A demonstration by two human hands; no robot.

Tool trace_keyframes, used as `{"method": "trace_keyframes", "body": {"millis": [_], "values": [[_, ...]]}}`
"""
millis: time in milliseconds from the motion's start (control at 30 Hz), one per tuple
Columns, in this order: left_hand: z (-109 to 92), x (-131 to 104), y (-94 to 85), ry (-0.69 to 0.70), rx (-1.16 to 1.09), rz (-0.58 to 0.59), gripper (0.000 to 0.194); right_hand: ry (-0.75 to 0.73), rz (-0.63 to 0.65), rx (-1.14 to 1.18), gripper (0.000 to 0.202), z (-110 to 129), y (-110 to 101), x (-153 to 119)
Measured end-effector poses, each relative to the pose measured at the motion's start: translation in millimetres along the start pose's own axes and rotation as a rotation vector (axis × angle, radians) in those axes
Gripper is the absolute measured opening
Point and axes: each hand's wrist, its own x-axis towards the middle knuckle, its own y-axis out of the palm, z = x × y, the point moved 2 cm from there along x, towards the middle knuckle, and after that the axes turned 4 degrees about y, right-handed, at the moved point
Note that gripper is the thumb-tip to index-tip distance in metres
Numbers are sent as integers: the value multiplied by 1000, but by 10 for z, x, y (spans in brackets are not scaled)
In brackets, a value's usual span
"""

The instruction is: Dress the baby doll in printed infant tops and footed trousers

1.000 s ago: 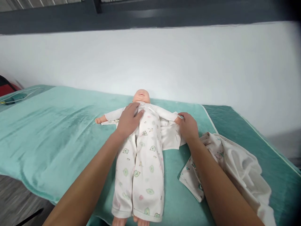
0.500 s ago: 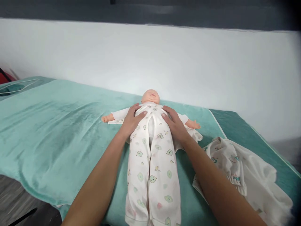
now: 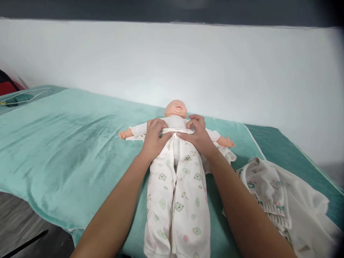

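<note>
Both hands [image 3: 155,138] pinch the waistband [image 3: 178,130] of printed trousers [image 3: 178,193] on a doll [image 3: 176,108] — uneven pull could twist it; fabric could slip.

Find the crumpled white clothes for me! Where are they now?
In the head view, the crumpled white clothes lie on the right side, on the green bedding, past your right forearm from the baby doll.

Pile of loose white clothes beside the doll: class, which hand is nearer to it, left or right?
Right. The right hand pinches the trousers' waistband on the side towards the pile; the left hand pinches its other side, farther away.
</note>
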Motion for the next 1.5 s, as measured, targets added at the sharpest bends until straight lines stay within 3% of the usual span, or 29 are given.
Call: {"method": "trace_keyframes", "body": {"millis": [233, 433, 767, 1100, 1300, 1500], "values": [[-18, -66, -7, 117, 68, -48, 16, -213, -161, -64, 45, 53, 18, -115], [28, -123, 1, -28, 141, -43, 10, -265, -263, -186, 34, 10, 10, -174], [77, -223, -130, -259, 327, 107, 37, -180, -240, -340, 50, -125, -124, -315], [22, -433, -252, -317, 470, 177, 54, -162, -240, -426, 54, -199, -187, -542], [24, -474, -239, -296, 564, 136, 54, -300, -330, -468, 53, -123, -243, -645], [43, -491, -202, -225, 524, 70, 49, -198, -359, -378, 55, -112, -237, -714]]}}
